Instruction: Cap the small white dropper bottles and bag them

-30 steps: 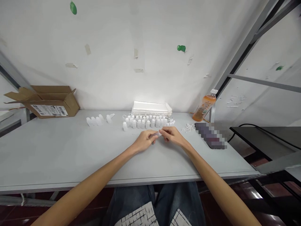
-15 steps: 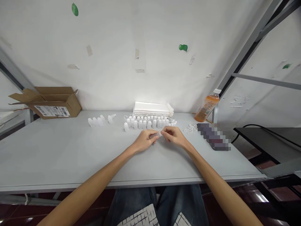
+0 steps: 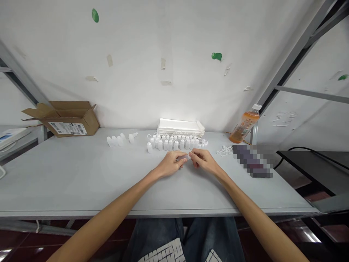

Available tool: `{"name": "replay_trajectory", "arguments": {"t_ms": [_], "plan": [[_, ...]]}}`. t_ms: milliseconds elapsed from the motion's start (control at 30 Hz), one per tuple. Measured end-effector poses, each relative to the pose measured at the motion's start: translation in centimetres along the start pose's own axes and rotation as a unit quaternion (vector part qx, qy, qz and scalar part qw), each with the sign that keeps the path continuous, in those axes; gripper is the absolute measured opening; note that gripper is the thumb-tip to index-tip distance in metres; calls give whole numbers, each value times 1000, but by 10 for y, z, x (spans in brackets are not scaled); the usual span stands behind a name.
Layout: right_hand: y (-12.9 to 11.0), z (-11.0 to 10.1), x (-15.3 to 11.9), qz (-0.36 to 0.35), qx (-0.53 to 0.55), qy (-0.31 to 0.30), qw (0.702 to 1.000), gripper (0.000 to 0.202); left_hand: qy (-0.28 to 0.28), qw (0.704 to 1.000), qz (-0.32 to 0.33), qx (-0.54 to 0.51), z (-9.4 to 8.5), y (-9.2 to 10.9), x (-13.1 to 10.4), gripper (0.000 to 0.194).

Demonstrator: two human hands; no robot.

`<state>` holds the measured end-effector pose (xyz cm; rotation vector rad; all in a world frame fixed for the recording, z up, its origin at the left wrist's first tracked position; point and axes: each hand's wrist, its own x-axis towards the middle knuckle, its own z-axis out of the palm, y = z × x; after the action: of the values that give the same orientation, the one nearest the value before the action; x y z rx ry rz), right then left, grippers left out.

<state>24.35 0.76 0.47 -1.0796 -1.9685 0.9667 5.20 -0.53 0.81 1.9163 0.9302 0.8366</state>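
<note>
Over the middle of the table, my left hand (image 3: pixel 169 164) is closed around a small translucent plastic bottle (image 3: pixel 183 157), which its fingers partly cover. My right hand (image 3: pixel 204 160) pinches at the bottle's right end with thumb and forefinger; what lies between those fingertips is too small to make out. Just beyond both hands, several small white bottles (image 3: pixel 171 145) with caps and loops stand upright in rows. Off to the left, several translucent bottles (image 3: pixel 115 141) without visible caps lie close together, and one more bottle-like piece (image 3: pixel 132 138) lies near them.
Behind the bottles is a stack of white trays or boxes (image 3: pixel 180 126). At the right lie white looped pieces (image 3: pixel 225 150) and a blurred dark object (image 3: pixel 252 162). An orange drink bottle (image 3: pixel 245 125) leans by the frame; an open cardboard box (image 3: pixel 72 122) sits back left.
The whole scene has shifted slightly to the right in view as the head turned a little. Both hands stay together at the small bottle, with only slight finger movement.
</note>
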Motion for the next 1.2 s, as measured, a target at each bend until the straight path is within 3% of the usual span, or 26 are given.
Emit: {"name": "replay_trajectory", "arguments": {"t_ms": [233,500,967,1200], "plan": [[0,1,0,5,-50,-7,999,47,26,995,26,92,4,-4,1,21],[-3,0,1,-19,-33,28,999,44,3,999,-11,-41,-1,-6,2,27],[1,2,2,-12,-103,1,995,46,-12,1000,-10,5,2,-10,2,27],[-7,2,-1,-14,-25,25,999,48,-56,987,-44,-147,-5,-9,6,36]]}}
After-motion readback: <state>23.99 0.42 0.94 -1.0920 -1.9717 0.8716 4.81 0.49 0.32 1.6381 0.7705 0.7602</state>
